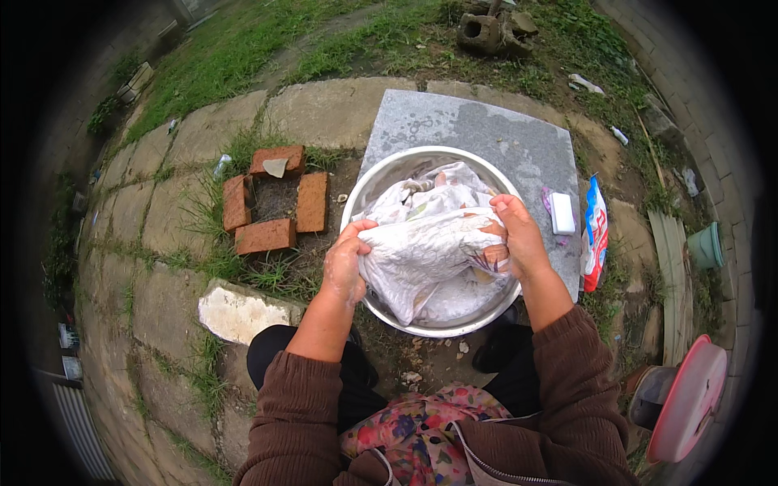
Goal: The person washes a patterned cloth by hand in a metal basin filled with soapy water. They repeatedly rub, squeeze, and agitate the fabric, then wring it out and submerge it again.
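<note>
Between my two hands a wet white cloth with a printed pattern [425, 243] is stretched over a metal basin [360, 193]. My left hand [347, 267] pinches its left edge, with suds on the skin. On the right, my right hand [519, 234] grips the cloth beside an orange-brown patch of the print. More of the bunched cloth lies at the basin's far side. Whitish soapy water [465, 297] shows at the near side. The basin rests partly on a grey stone slab [419, 118].
A white bar of soap [561, 214] lies on the slab, beside an upright red, white and blue plastic packet [594, 237]. Several red bricks [264, 236] form a square at left. A whitewashed stone block [243, 310] sits near my left knee. At right are a pink basin [690, 398] and green bucket [705, 246].
</note>
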Available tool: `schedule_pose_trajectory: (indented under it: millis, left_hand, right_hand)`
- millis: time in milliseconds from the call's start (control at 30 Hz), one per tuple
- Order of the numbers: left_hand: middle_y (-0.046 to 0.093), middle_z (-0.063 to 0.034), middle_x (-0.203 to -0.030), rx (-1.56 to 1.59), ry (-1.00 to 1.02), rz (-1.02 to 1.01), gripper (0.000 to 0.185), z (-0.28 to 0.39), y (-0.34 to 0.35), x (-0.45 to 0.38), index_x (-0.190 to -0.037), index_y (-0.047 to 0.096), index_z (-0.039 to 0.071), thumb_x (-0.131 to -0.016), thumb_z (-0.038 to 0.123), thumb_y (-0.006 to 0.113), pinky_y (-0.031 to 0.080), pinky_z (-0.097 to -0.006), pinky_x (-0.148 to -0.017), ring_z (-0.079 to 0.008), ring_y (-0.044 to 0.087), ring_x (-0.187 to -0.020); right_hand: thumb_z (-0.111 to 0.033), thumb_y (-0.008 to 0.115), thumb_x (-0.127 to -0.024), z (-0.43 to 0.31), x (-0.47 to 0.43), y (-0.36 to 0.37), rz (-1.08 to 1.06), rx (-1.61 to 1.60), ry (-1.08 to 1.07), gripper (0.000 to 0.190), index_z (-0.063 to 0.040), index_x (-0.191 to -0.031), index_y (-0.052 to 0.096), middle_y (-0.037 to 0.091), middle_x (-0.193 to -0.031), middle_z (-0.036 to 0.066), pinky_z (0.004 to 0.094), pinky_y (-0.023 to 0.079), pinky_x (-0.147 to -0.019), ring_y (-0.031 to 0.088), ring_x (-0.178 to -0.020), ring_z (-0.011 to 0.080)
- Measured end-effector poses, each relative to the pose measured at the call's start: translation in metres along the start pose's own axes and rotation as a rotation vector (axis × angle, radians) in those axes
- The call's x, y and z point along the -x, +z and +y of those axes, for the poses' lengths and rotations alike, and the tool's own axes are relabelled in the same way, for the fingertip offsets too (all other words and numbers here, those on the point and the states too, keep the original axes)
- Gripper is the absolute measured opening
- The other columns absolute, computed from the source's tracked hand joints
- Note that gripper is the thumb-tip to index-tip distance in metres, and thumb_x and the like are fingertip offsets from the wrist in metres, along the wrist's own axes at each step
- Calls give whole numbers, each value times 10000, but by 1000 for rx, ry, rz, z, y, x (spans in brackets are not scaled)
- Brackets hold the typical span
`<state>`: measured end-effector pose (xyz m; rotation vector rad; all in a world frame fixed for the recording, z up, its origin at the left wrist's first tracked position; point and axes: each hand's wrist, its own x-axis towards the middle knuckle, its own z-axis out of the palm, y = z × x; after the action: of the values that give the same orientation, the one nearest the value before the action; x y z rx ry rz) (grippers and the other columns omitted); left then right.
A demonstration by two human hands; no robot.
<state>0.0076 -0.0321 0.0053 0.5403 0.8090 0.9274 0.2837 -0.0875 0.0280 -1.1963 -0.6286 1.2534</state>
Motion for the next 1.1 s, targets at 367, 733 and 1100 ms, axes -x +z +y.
schedule_pose_trajectory:
  millis: [367,733,1100]
  left_hand:
    - [523,-189,-1193,51,74,306,525,-2,-14,-20,-1249,484,27,-734,-10,384,459,-433,-968,-299,543,-1073]
    - [524,-210,-1213,44,84,309,530,-6,-14,-22,-1247,503,20,-731,-3,385,464,-455,-966,-318,542,-1093]
    - [634,-115,-1139,-531,-26,-64,435,-9,9,-13,-1233,540,-17,-925,287,591,466,-328,-891,-198,606,-1009]
  right_hand:
    - [-212,578,-939,-7,-7,-17,63,856,-282,269,-21,-1124,534,615,-911,89,307,488,-761,593,-820,175]
    - [-263,604,-913,-18,20,-13,-260,1447,-155,377,10,-1154,506,664,-934,172,403,507,-766,663,-880,292]
    - [-135,391,-1014,-45,-37,7,75,-186,-293,154,-57,-1124,467,630,-1065,111,310,548,-809,657,-898,185]
